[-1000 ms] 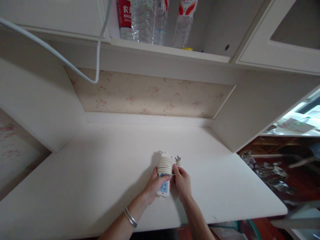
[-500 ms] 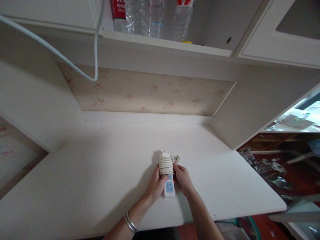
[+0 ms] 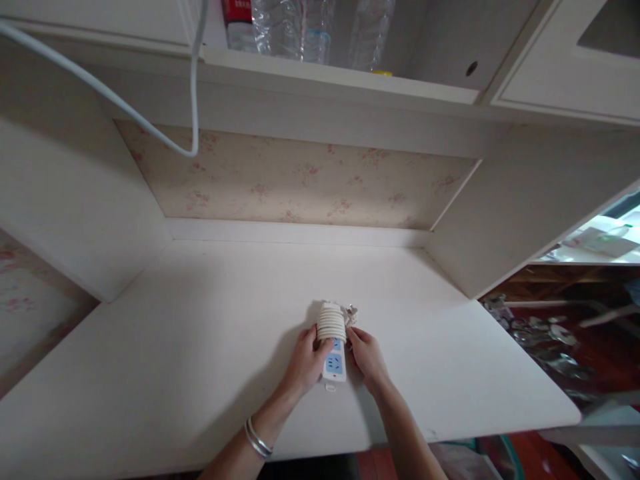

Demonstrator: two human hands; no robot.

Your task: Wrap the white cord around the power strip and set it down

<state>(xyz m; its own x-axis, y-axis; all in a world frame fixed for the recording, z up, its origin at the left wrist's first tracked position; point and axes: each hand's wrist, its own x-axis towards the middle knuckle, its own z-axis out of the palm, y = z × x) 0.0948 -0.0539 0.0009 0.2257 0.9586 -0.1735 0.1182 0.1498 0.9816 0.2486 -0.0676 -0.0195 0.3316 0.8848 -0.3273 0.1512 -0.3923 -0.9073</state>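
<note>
Cord (image 3: 331,323), pinched by right hand (image 3: 369,357), wraps white, blue-socketed strip (image 3: 334,365) in left hand (image 3: 303,361).

A big white desk (image 3: 225,320) is set between a left side wall (image 3: 65,193) and a right side wall (image 3: 530,193). Behind it, the back is covered with wallpaper (image 3: 295,180) dotted with small pink flowers. Higher up, clear plastic bottles (image 3: 277,30) are held on an open white shelf (image 3: 340,75), and a red label (image 3: 239,11) can be seen at their left. Something small and yellow (image 3: 383,73) is half hidden by the shelf's front edge. A bent white cable (image 3: 115,97) is hung across the top left. Far right, shiny things (image 3: 560,340), too blurred to be named, are spread over a dark red floor (image 3: 543,457).
</note>
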